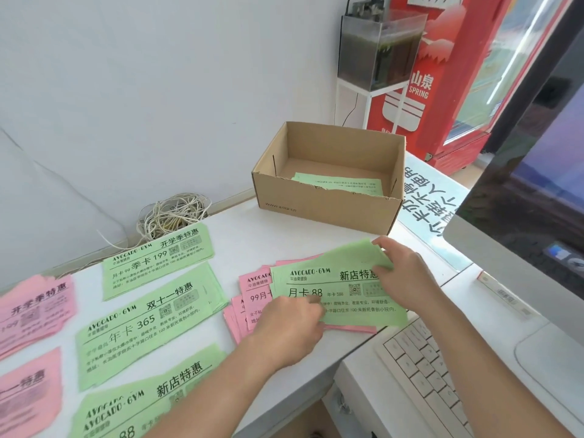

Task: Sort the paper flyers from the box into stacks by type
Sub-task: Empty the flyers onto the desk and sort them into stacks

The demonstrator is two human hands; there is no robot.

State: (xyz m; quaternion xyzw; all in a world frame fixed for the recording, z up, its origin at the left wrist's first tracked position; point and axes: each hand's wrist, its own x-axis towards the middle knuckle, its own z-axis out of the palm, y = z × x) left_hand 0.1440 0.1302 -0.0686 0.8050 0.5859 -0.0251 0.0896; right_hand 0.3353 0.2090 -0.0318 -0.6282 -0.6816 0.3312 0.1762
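Observation:
A green flyer (341, 282) lies on top of a pink stack (252, 298) at the table's middle right. My left hand (290, 327) pinches the green flyer's lower left edge. My right hand (401, 273) grips its right end. The cardboard box (328, 203) stands behind, with green flyers (341, 183) lying on its floor. Three green stacks lie to the left: one at the back (158, 260), one in the middle (142, 324), one at the front (132, 403). Two pink stacks (34, 311) (28, 393) sit at the far left edge.
A white keyboard (423, 371) and a monitor (531, 197) stand at the right. A tangle of white cord (170, 216) lies behind the table against the wall. A small tank on a white stand (376, 49) and a red fridge (448, 74) are beyond the box.

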